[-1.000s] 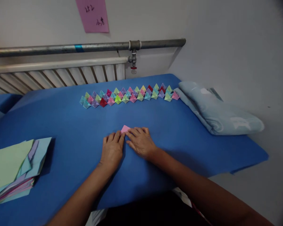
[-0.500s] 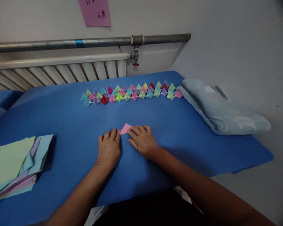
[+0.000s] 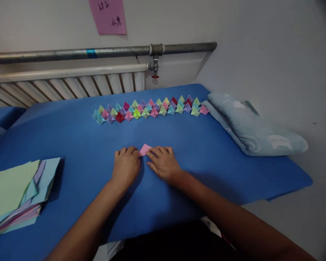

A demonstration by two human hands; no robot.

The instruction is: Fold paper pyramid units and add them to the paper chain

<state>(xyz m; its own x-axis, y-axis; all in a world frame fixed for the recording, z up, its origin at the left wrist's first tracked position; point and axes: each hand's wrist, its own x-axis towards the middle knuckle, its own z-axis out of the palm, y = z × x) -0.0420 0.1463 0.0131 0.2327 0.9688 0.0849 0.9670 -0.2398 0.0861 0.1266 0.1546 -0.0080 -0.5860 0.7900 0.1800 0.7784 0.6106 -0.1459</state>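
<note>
A small piece of pink folded paper (image 3: 145, 149) lies on the blue surface, its pointed top facing away from me. My left hand (image 3: 126, 163) is at its left corner, fingers curled and fingertips on the edge; the thumb is hidden. From the other side, my right hand (image 3: 163, 162) pinches and presses the right part of the paper, covering that corner. Farther back stand rows of colourful folded paper pieces (image 3: 145, 113), shaped like small pointed diamonds, in pink, green, blue, purple, red and yellow.
A stack of coloured paper sheets (image 3: 13, 188) lies at the left on the blue-covered table (image 3: 78, 145). At the right rests a folded light-blue blanket (image 3: 250, 127). Behind the table run a white radiator (image 3: 70, 87) and a metal pipe (image 3: 119, 52) with a red-handled valve.
My left hand has curled its fingers more and shifted slightly right against the pink paper. The right hand stays in place. The whole view has tilted up a little.
</note>
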